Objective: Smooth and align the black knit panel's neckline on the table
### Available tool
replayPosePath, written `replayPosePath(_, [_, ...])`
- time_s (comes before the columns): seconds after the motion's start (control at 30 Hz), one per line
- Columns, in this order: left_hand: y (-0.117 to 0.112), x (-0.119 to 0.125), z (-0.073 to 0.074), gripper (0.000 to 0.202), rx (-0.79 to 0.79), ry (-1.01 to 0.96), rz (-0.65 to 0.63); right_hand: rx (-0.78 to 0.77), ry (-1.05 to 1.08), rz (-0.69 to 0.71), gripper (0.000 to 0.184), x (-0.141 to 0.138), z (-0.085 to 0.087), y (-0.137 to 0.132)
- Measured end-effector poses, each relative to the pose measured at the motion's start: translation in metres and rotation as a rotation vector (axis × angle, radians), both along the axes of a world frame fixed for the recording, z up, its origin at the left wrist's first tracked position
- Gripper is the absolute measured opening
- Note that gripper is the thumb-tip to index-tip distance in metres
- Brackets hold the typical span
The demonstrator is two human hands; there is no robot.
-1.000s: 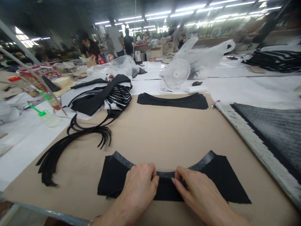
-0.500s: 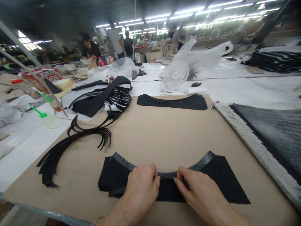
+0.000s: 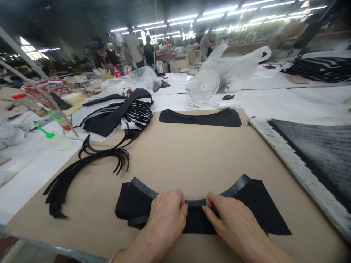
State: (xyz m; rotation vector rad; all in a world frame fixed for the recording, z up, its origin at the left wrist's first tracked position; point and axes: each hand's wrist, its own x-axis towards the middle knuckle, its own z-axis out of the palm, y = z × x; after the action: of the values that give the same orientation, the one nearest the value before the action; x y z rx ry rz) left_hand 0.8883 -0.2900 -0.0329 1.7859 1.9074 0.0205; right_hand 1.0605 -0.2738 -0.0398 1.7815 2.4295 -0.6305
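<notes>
Left hand (image 3: 168,216) and right hand (image 3: 229,216) pinch one black, grey-edged, curved fabric piece (image 3: 193,222) on the near side of the flat tan sheet (image 3: 164,157).
Fingertips pressed together flank mid-curve, probably keeping its edge aligned; one curved black fabric pile (image 3: 201,119) lies on the sheet's far side, one bundle of thin black strips (image 3: 60,188) on its left.

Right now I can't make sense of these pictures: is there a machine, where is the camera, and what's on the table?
There's no machine: these are a person's bare hands. Every picture comes from one camera worn on that person's head, looking forward and down. The left hand and right hand pinch the curved, grey-edged side of a black fabric piece on a brown sheet. Black strips lie to the left; farther back are another black piece and a white fan.
</notes>
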Motion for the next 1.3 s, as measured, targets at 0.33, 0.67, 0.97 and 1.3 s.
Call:
replayPosePath(0.33, [-0.0013,0.0005,-0.0041,0.013,0.026,-0.003,0.006,-0.022,-0.007,-0.011,0.015,0.0001,0.0013,-0.0002])
replayPosePath(0.67, [0.0011,-0.0020,-0.0013,0.013,0.006,-0.038,0.020,-0.002,-0.004,-0.015,0.015,0.0014,0.0005,-0.0001])
replayPosePath(0.97, [0.0027,-0.0014,-0.0059,0.015,0.015,-0.034,0.039,-0.012,-0.036,-0.019,0.015,-0.0017,0.0004,0.0023])
replayPosePath(1.3, [0.0011,0.0018,-0.0070,0.015,0.060,0.054,0.005,-0.005,-0.076,0.010,0.016,-0.0023,-0.0009,0.0025])
